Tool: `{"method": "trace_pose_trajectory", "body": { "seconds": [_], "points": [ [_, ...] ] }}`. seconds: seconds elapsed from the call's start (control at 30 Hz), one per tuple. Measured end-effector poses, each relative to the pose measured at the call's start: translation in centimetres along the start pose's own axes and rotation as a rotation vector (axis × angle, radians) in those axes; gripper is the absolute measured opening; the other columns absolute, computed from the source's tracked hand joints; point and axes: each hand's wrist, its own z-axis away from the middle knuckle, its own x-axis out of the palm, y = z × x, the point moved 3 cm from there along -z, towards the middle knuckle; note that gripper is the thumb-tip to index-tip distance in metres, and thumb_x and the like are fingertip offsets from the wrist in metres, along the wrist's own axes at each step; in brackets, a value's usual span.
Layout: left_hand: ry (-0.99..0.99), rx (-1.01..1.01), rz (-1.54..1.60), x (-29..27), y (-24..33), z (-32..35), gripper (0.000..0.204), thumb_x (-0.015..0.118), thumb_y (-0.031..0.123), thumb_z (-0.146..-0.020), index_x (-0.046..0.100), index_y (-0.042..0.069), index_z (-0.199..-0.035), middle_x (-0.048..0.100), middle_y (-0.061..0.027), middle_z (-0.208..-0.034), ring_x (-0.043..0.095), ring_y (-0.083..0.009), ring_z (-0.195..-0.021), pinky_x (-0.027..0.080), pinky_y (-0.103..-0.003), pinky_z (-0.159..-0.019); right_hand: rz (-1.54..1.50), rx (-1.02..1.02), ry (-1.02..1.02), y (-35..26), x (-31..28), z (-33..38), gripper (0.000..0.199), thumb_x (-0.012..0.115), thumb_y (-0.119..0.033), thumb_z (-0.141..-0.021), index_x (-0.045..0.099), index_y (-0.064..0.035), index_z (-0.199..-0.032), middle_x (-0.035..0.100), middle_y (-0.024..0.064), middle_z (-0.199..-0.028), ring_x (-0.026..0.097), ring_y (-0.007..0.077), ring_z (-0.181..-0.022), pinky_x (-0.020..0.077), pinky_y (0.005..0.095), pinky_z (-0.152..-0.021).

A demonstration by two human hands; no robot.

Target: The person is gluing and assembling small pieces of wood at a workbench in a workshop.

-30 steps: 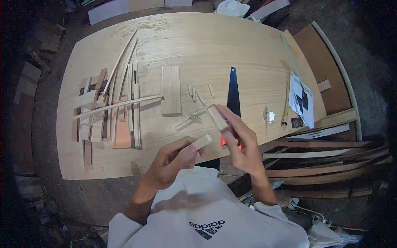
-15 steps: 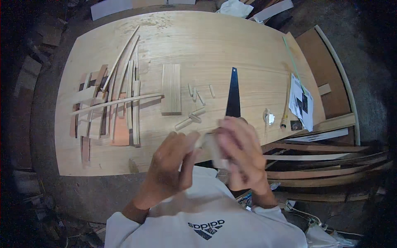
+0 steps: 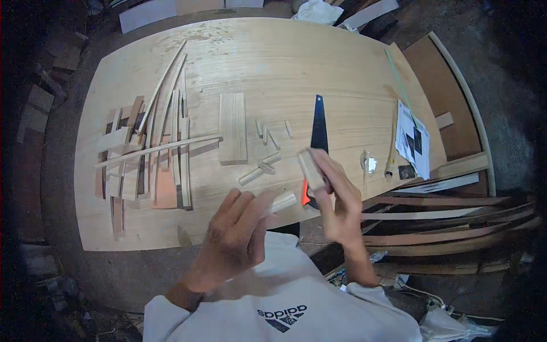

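Observation:
My left hand (image 3: 236, 228) is closed around a short pale wood piece (image 3: 283, 202), whose end sticks out past the fingertips. In my right hand (image 3: 340, 202) is a small wooden block (image 3: 309, 167), gripped between thumb and fingers and tilted. The two wood pieces are apart. Behind the right hand lies a handsaw (image 3: 319, 122) with a dark blade and an orange handle, partly hidden by the hand. Several short wood pieces (image 3: 266, 166) lie just beyond my left hand. Left of them rests a wide wooden board (image 3: 232, 128).
A pile of thin wood strips and offcuts (image 3: 149, 154) covers the left of the wooden table (image 3: 273, 62). At the right are printed sheets (image 3: 411, 142), a yellow-handled tool (image 3: 390, 162) and a small shiny object (image 3: 370, 163). Long boards (image 3: 433, 228) are stacked beside the table.
My hands have moved apart. The right hand has shifted slightly right with the block, which is now seen clearly, and the saw's orange handle has come into view.

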Motion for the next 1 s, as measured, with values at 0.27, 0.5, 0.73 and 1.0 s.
{"method": "trace_pose_trajectory", "body": {
  "seconds": [0.27, 0.5, 0.73, 1.0],
  "points": [
    [0.016, 0.149, -0.151, 0.0, 0.3, 1.4, 0.039, 0.062, -0.002, -0.068, 0.061, -0.007, -0.107, 0.055, -0.0153, -0.083, 0.053, -0.0301, -0.072, 0.046, -0.039, -0.069, 0.273, -0.084, -0.084, -0.9, 0.1, -1.1, 0.055, 0.064, 0.002, -0.076, 0.057, -0.0005, -0.130, 0.056, 0.0198, -0.131, 0.054, 0.0373, -0.118, 0.0420, 0.0432, -0.099],
    [-0.028, -0.195, 0.175, 0.7, -1.2, 0.8, 0.025, 0.051, 0.000, -0.089, 0.052, -0.009, -0.112, 0.057, -0.0225, -0.095, 0.057, -0.0343, -0.079, 0.046, -0.042, -0.081, -0.271, 0.198, 0.049, 0.2, 0.5, 0.9, 0.054, 0.054, 0.006, -0.083, 0.048, 0.0069, -0.136, 0.052, 0.0243, -0.135, 0.051, 0.0309, -0.126, 0.0376, 0.0373, -0.106],
    [-0.057, -0.580, 0.790, 2.2, -2.0, 2.0, 0.027, 0.043, 0.013, -0.102, 0.046, -0.003, -0.124, 0.056, -0.0106, -0.097, 0.052, -0.0131, -0.085, 0.044, -0.027, -0.078, -0.044, -0.264, -0.045, -1.9, 1.1, 1.2, 0.064, 0.061, 0.003, -0.065, 0.054, 0.0090, -0.129, 0.053, 0.0294, -0.131, 0.052, 0.0434, -0.121, 0.0390, 0.0506, -0.104],
    [-0.190, -0.591, 0.718, 1.7, -1.2, 2.1, 0.033, 0.048, 0.015, -0.101, 0.051, -0.004, -0.128, 0.054, -0.0021, -0.083, 0.047, -0.0068, -0.073, 0.040, -0.023, -0.063, 0.072, -0.204, -0.037, 0.2, 0.1, 0.2, 0.062, 0.059, 0.003, -0.068, 0.054, 0.0078, -0.130, 0.054, 0.0253, -0.132, 0.051, 0.0422, -0.123, 0.0367, 0.0480, -0.107]
  ]
}}
